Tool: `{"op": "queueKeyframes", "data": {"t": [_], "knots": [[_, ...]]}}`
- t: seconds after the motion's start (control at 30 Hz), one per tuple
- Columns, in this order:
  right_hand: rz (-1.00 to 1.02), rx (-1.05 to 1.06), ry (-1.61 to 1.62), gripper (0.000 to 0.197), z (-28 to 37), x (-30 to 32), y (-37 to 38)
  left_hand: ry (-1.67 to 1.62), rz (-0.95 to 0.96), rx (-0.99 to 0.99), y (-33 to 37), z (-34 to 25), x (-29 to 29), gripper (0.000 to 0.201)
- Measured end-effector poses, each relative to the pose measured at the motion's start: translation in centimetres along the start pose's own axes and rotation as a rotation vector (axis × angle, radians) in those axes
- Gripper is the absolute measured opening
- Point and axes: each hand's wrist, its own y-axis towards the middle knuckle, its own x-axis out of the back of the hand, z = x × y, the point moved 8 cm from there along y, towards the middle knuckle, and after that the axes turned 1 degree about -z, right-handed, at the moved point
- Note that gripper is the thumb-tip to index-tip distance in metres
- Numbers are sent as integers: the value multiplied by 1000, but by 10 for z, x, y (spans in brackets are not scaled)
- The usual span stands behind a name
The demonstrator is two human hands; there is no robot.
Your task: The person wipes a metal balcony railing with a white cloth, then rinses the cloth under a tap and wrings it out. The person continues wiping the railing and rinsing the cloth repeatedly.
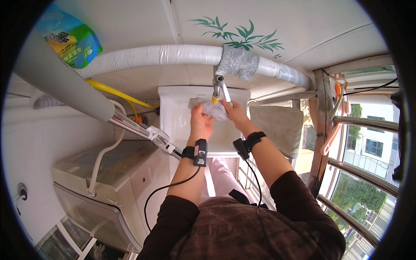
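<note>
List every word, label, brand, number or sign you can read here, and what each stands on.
Blue-and-green pouch: printed characters, which I won't copy out.
Brown shirt: lettering across the front, too faint to read.
White sink: a tiny mark near the back rim, too small to read.

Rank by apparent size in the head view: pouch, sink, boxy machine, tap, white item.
1. Boxy machine
2. Sink
3. Pouch
Last, unranked: tap and white item. They look close in size, and the hands partly cover the white item.
</note>
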Motion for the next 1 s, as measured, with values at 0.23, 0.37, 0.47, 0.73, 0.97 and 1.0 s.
{"op": "queueKeyframes", "data": {"t": [0.23, 0.37, 0.47, 0.73, 0.97, 1.0], "knots": [[177, 240, -150, 29, 24, -61, -47, 77, -125, 82, 4, 3, 20, 33], [-28, 433, -477, 30, 45, -60, -60, 113, 4, 127, -1, 13, 13, 29], [-196, 418, -594, 35, 46, -42, -43, 199, -21, 133, 5, 22, 4, 32], [-165, 69, -42, 34, 5, 8, 8, 34, -80, -3, 10, 5, 3, 31], [205, 23, 94, 37, 8, -58, -33, 43, 9, 41, 22, 13, 32, 23], [195, 62, 54, 33, 13, -61, -41, 30, 7, 107, 25, 19, 35, 25]]}}
